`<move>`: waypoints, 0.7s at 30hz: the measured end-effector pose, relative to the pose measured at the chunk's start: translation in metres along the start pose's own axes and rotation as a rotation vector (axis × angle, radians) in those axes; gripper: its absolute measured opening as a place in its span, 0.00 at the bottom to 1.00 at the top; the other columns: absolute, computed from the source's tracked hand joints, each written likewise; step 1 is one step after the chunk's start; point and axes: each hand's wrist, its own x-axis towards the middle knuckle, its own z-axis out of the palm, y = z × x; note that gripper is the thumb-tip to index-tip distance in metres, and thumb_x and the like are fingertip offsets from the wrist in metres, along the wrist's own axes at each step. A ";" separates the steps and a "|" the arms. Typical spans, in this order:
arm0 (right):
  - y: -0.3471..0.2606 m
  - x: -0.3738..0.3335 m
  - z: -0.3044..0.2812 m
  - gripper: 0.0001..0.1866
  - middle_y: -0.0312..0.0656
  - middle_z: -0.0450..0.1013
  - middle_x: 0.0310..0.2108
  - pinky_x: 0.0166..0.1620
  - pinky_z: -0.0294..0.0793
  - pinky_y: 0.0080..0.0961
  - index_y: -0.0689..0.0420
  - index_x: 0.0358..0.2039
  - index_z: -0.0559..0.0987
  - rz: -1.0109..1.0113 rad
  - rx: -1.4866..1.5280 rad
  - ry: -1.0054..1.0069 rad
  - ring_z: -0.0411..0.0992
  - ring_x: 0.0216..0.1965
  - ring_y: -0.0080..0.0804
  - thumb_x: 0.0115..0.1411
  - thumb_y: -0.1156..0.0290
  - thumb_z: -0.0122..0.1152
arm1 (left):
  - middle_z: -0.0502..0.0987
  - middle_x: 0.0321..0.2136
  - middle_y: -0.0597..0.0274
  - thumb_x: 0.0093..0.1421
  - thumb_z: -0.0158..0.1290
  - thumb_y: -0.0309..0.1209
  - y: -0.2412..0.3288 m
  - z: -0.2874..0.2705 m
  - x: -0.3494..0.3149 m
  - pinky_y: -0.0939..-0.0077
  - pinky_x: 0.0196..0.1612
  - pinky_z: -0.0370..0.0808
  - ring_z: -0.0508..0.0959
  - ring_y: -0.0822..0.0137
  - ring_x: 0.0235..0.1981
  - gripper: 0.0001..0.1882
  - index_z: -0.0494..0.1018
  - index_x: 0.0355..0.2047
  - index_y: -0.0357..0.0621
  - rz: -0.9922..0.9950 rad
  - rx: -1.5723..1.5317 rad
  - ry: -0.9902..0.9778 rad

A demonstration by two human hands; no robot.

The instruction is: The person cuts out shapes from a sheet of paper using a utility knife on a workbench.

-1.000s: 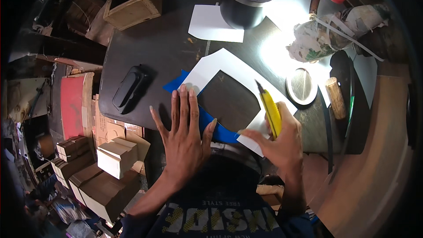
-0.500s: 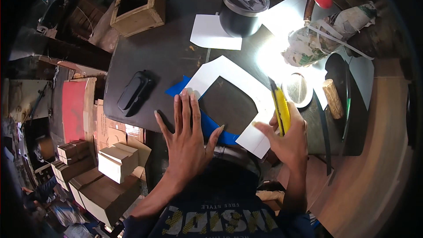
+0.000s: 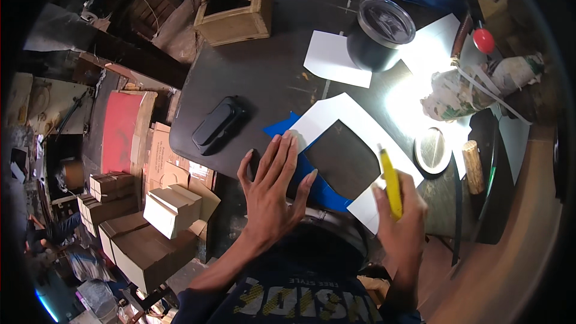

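My left hand (image 3: 270, 174) lies with fingers spread, its fingertips pressing the left arm of an angular white card piece (image 3: 360, 114) with a large cut-out middle. Under the card a blue sheet (image 3: 327, 191) sticks out on the left and near sides. In my right hand (image 3: 403, 213) is a yellow utility knife (image 3: 392, 186), gripped between thumb and fingers. Its tip points away from me, over the right arm of the card near the cut-out's edge. Whether the blade touches the card I cannot tell.
On the dark table are a black eyeglass case (image 3: 219, 125), a wooden box (image 3: 234, 12), a lidded black tumbler (image 3: 378, 36) on white card, a round clear disc (image 3: 432, 150) and a short wooden stick (image 3: 473, 167). A wrapped bundle (image 3: 486, 87) lies far right. Cardboard boxes (image 3: 144, 252) stand left, below.
The whole view has shifted, so the table and things sit farther right and lower. Relative to the card, the knife has come nearer me. My left hand still holds the card down.
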 end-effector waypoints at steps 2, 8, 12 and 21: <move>-0.009 -0.003 0.011 0.16 0.60 0.77 0.32 0.33 0.78 0.41 0.68 0.49 0.71 -0.090 0.018 -0.041 0.81 0.31 0.54 0.68 0.71 0.61 | 0.70 0.68 0.60 0.64 0.61 0.39 0.000 -0.001 -0.001 0.52 0.70 0.46 0.66 0.63 0.70 0.32 0.69 0.66 0.42 0.005 0.027 0.020; -0.027 -0.008 0.032 0.17 0.56 0.77 0.32 0.29 0.80 0.41 0.64 0.50 0.68 -0.118 -0.112 -0.307 0.81 0.31 0.54 0.68 0.69 0.61 | 0.76 0.62 0.66 0.60 0.63 0.32 -0.008 0.003 0.005 0.59 0.62 0.52 0.73 0.67 0.64 0.25 0.77 0.59 0.47 0.035 0.039 0.111; -0.033 -0.009 0.042 0.19 0.53 0.77 0.36 0.30 0.81 0.39 0.63 0.51 0.68 -0.088 -0.198 -0.323 0.82 0.33 0.49 0.66 0.69 0.64 | 0.78 0.61 0.67 0.59 0.64 0.31 -0.007 0.000 0.009 0.61 0.60 0.53 0.75 0.68 0.61 0.22 0.81 0.55 0.49 0.032 0.018 0.129; -0.034 -0.006 0.048 0.21 0.44 0.73 0.29 0.24 0.78 0.33 0.64 0.51 0.69 -0.104 -0.314 -0.344 0.80 0.28 0.39 0.64 0.68 0.67 | 0.79 0.59 0.67 0.59 0.65 0.31 -0.006 0.001 0.009 0.61 0.59 0.53 0.76 0.67 0.60 0.22 0.81 0.55 0.49 0.013 0.034 0.108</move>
